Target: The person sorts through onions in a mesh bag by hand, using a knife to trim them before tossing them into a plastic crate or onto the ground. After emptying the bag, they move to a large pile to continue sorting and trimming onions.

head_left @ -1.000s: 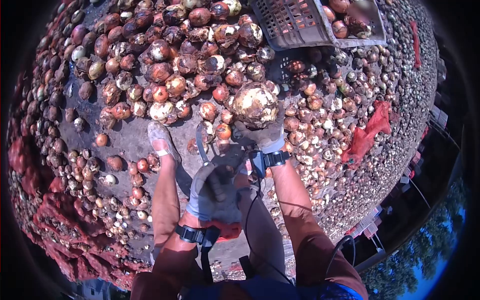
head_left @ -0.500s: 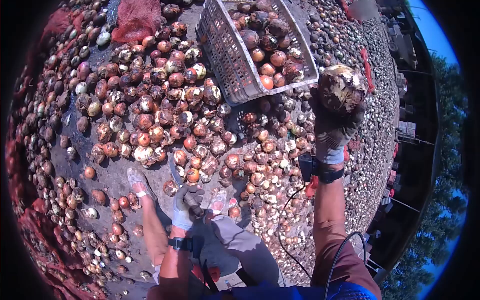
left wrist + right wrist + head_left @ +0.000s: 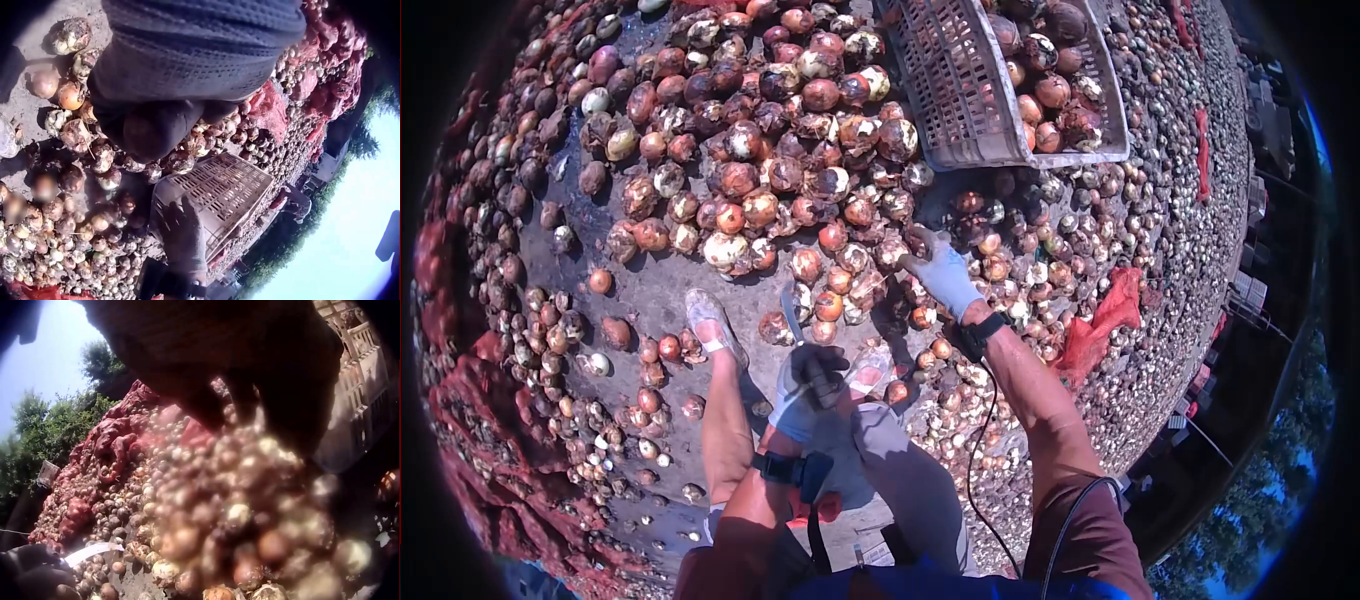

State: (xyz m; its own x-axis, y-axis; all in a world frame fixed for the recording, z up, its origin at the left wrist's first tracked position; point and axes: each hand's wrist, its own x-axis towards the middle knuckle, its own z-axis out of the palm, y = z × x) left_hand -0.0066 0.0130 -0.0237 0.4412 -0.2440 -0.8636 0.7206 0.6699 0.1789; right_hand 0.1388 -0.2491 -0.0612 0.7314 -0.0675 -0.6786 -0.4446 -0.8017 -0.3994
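Observation:
In the head view my gloved left hand [image 3: 808,388] holds a knife with a narrow curved blade [image 3: 790,312], pointing forward over the ground. The blade [image 3: 94,553] also shows at the lower left of the right wrist view. My gloved right hand [image 3: 945,275] reaches over the onions [image 3: 850,255] just in front of my feet, with nothing in its grasp. Its fingers are spread in the left wrist view, where the right hand [image 3: 181,234] overlaps the crate [image 3: 219,194]. In the right wrist view the right hand [image 3: 219,350] is a dark shape above blurred onions.
A slatted plastic crate [image 3: 965,95] partly filled with onions stands at the front right. Heaped onions lie ahead and smaller ones spread to the right. Red mesh sacks [image 3: 495,430] line the left side; another red mesh piece [image 3: 1100,325] lies right. A cable hangs from my right wrist.
My right hand gripped a large onion near the knife, then carried it out to the right. Now that hand is empty and back over the onions. The left hand keeps the knife.

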